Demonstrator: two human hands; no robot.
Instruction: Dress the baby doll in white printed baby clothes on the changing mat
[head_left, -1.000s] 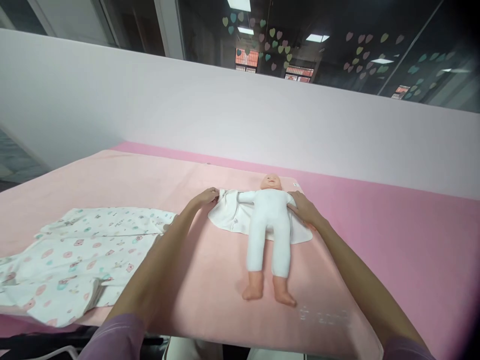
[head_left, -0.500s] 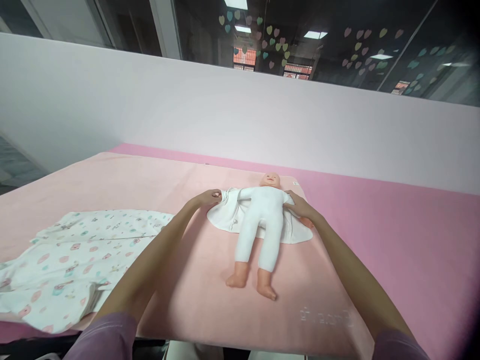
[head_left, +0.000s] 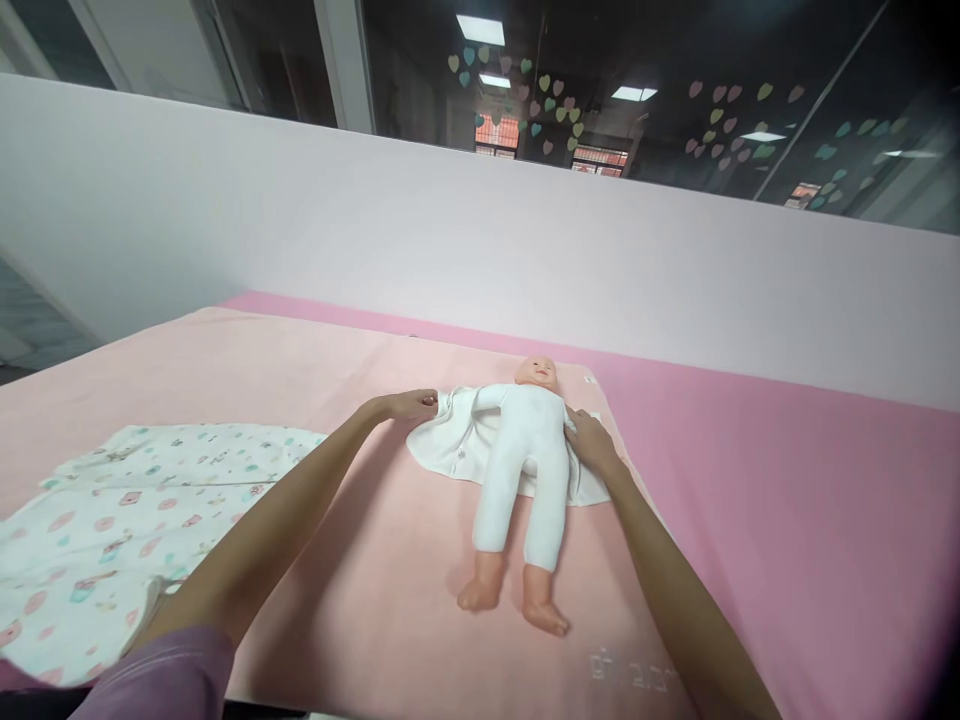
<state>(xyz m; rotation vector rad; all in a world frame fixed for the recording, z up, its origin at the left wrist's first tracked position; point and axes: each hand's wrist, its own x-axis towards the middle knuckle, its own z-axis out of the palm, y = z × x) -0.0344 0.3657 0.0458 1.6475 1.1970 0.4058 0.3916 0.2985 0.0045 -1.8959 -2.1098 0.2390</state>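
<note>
Though near doll (head_left: 531, 425), printed cloth (head_left: 172, 505) apart

Wall: smooth white partition (head_left: 480, 250)
Above: large dark glass panes (head_left: 667, 50)
Stickers: pastel heart-shaped decals (head_left: 560, 115)
Lights: white rectangular panels (head_left: 481, 29)

On the peach mat (head_left: 375, 600): printed cloth (head_left: 172, 500); doll (head_left: 531, 430) over white garment (head_left: 439, 448)

The white-bodied doll (head_left: 531, 425) lies face up, bald head at twelve o'clock, bare feet near six. Beneath its torso spreads a white garment (head_left: 441, 447), flap toward nine, one sleeve apparently over an arm.
</note>
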